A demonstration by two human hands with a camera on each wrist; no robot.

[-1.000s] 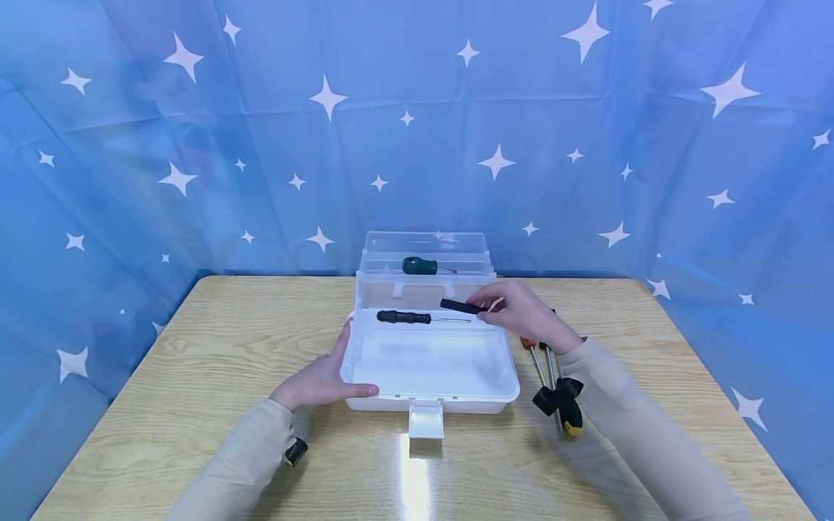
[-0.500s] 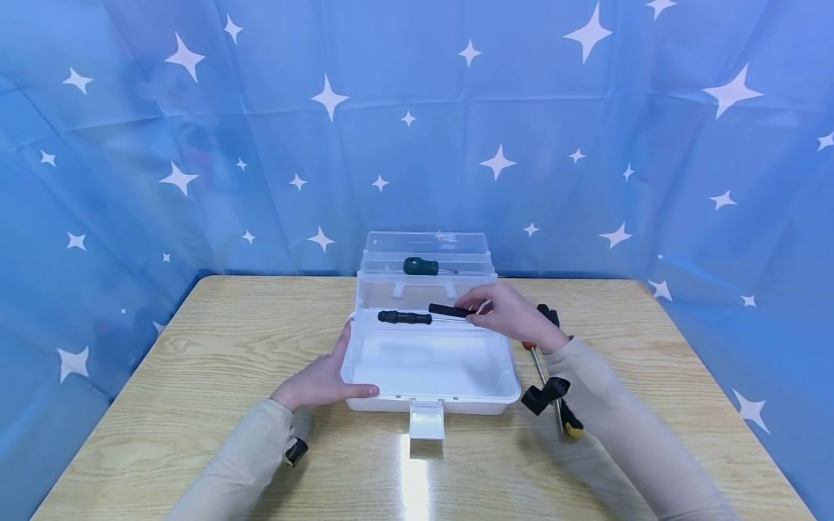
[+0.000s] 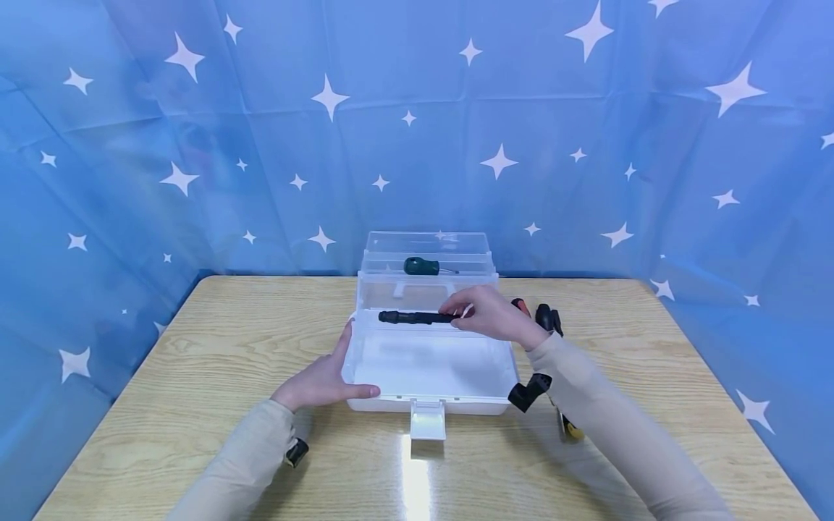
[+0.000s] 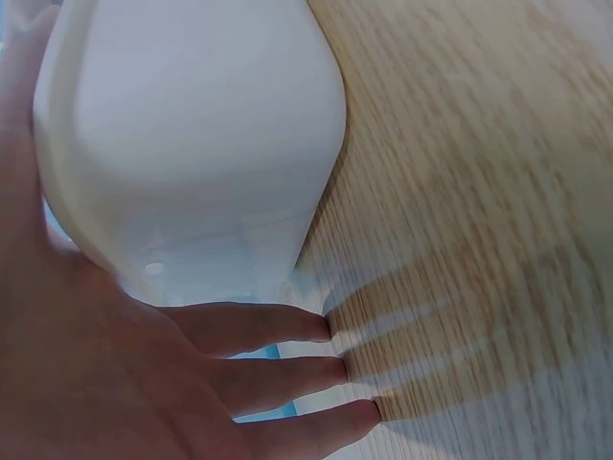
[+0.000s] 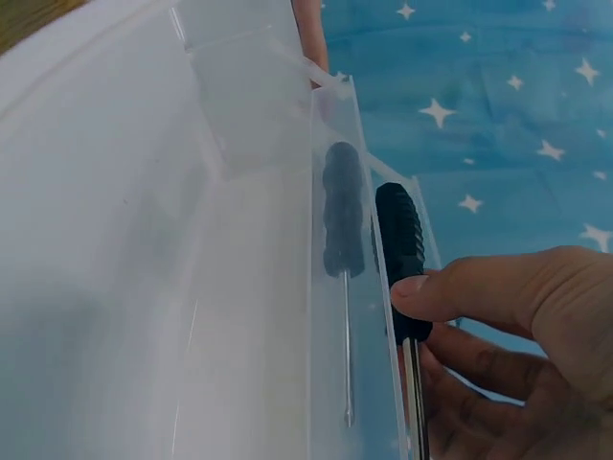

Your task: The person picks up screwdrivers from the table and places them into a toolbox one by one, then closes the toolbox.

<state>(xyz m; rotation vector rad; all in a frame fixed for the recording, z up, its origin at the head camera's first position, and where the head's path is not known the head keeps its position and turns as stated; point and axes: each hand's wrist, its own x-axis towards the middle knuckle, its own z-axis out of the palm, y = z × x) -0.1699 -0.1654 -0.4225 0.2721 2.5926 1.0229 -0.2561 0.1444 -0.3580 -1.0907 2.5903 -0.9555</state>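
A white toolbox (image 3: pixel 430 365) lies open on the wooden table. My right hand (image 3: pixel 489 315) pinches the handle of a black screwdriver (image 5: pixel 400 225) between thumb and fingers, at the raised back tray. In the right wrist view, its metal shaft points down the frame. Beside it, seen through the translucent tray wall, lies a dark-handled screwdriver (image 5: pixel 344 211). A green-handled screwdriver (image 3: pixel 420 266) rests in the upper tray. My left hand (image 3: pixel 326 380) spans the box's left front corner, thumb on the front rim; in the left wrist view, three straight fingers reach down to the table.
Right of the box, partly behind my right forearm, are a red-and-black handle (image 3: pixel 520 307), black handles (image 3: pixel 546 316) and a yellow-and-black handle (image 3: pixel 573 430). The front latch (image 3: pixel 427 421) hangs outward. A blue star-patterned curtain (image 3: pixel 417 159) stands behind the table.
My right hand has moved left and slightly down with the black screwdriver, bringing it close to the one in the back tray. My left hand stays on the box corner.
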